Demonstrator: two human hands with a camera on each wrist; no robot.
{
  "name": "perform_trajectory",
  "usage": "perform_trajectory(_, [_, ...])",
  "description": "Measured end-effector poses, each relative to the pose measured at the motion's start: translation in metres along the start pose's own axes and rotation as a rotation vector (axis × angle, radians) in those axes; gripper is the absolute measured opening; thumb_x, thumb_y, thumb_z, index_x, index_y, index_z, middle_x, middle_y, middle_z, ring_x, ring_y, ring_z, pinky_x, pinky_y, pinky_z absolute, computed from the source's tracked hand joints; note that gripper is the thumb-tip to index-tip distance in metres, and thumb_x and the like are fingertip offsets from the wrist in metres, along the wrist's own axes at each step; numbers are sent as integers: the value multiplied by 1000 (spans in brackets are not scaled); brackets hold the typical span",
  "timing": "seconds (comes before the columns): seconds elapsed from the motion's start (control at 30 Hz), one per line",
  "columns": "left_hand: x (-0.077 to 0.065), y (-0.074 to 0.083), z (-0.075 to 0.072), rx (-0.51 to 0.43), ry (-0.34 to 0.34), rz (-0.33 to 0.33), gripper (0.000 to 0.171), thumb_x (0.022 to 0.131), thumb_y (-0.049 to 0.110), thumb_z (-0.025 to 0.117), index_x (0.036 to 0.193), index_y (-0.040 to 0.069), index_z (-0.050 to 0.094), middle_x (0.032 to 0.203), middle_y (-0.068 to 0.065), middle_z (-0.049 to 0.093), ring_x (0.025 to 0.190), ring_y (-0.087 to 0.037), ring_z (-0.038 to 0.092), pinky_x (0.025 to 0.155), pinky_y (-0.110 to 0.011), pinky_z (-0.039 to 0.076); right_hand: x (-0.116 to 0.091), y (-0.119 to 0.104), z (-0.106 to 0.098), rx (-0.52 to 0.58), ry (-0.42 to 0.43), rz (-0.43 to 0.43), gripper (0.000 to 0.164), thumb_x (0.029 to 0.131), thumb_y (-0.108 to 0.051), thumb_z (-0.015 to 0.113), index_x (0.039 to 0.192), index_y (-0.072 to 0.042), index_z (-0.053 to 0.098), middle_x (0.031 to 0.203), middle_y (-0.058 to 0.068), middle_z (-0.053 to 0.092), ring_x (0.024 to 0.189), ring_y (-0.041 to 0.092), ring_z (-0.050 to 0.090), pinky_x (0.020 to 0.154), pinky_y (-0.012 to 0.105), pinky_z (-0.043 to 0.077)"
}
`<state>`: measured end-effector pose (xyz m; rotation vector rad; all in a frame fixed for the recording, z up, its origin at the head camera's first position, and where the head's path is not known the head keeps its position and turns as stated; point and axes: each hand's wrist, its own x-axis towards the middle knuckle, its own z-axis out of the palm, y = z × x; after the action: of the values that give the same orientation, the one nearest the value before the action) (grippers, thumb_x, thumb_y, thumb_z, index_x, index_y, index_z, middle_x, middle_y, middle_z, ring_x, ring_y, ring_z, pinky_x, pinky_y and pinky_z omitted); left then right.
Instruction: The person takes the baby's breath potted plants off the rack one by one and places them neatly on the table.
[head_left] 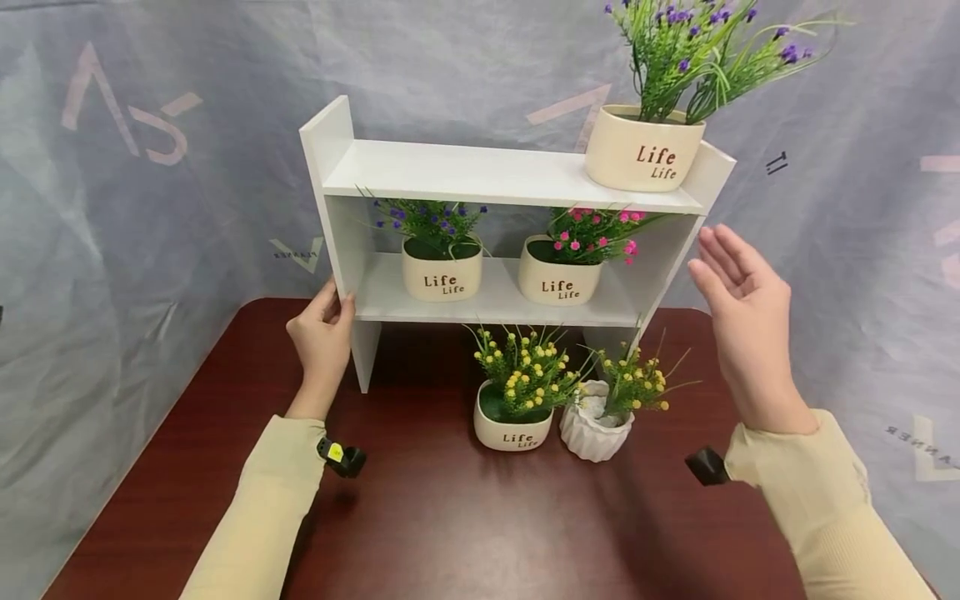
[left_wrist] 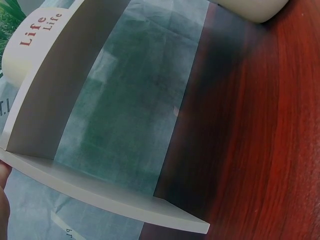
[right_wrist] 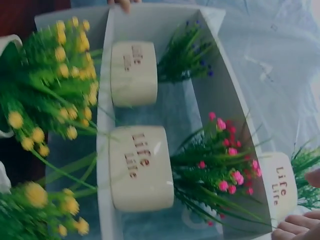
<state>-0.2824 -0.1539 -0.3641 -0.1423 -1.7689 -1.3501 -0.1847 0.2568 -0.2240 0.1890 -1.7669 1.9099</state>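
A white two-tier shelf (head_left: pixel 480 313) stands on the table. My left hand (head_left: pixel 322 333) grips its left side panel at middle-board height, thumb at the front edge. My right hand (head_left: pixel 750 325) is raised beside the right panel, fingers extended, holding nothing. On the top board, at the right, sits a cream pot of purple flowers (head_left: pixel 637 158). Two cream pots share the middle board: one with purple-blue flowers (head_left: pixel 441 271), one with pink flowers (head_left: pixel 558 275). The right wrist view shows the pink-flowered pot (right_wrist: pixel 142 170) and part of my right hand (right_wrist: pixel 300 227).
In front of the shelf, on the dark red table (head_left: pixel 450 517), are a cream pot with yellow flowers (head_left: pixel 513 429) and a white ribbed pot (head_left: pixel 596 433), also with yellow flowers. A grey printed cloth (head_left: pixel 187 208) hangs behind and at the sides.
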Motion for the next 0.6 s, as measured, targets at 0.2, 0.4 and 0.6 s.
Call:
perform_trajectory(0.2, [0, 2, -2, -7, -5, -2, 38, 90, 5, 66, 128, 10, 63, 117, -20, 66, 102, -33, 68, 73, 0, 48, 27, -4, 8, -78, 120, -73, 62, 90, -3, 65, 147, -7, 42, 151, 10, 45, 140, 15, 42, 108, 16, 40])
perform_trajectory(0.4, [-1, 1, -2, -4, 2, 3, 38, 90, 4, 66, 127, 10, 64, 116, -20, 67, 101, -33, 69, 72, 1, 47, 52, -2, 11, -176, 136, -130, 64, 92, -5, 63, 149, -6, 35, 154, 10, 39, 142, 11, 38, 114, 17, 33])
perform_trajectory(0.6, [-1, 1, -2, 15, 10, 11, 37, 89, 5, 67, 126, 10, 65, 114, -21, 67, 100, -33, 69, 72, 2, 46, 63, -6, 16, -211, 141, -103, 66, 93, -10, 62, 152, -11, 31, 158, 3, 32, 144, 6, 32, 115, 14, 29])
